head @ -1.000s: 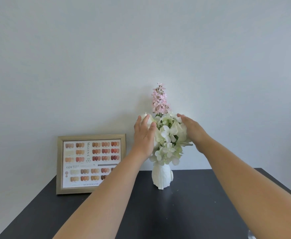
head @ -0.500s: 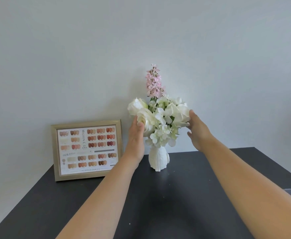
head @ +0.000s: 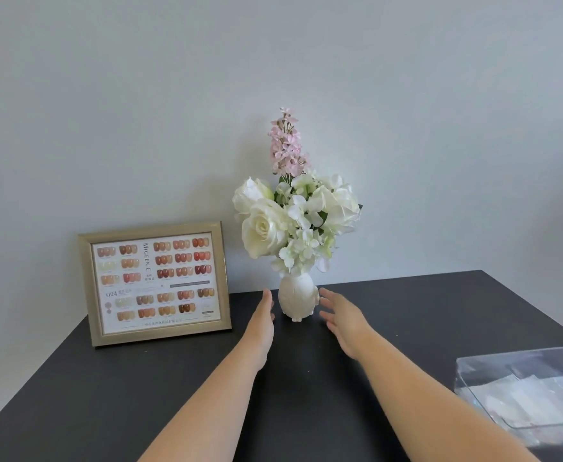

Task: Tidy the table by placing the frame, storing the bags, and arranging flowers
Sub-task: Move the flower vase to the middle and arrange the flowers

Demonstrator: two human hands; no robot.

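Note:
A small white vase (head: 298,296) stands at the back of the dark table (head: 140,395) and holds white roses and hydrangea (head: 293,225) with one tall pink flower spike (head: 286,145). My left hand (head: 262,320) is just left of the vase, fingers straight, holding nothing. My right hand (head: 343,316) is just right of the vase, fingers spread and empty. Neither hand touches the vase. A gold picture frame (head: 155,283) with a nail-colour chart stands upright at the back left, against the wall.
A clear plastic box (head: 520,395) with flat transparent bags inside sits at the table's right front edge. A plain pale wall runs behind the table. The table's left edge slants toward the lower left.
Both hands have dropped from the sides of the blooms down to the level of the vase and let go of the flowers. The view has tilted down, bringing the plastic box into sight.

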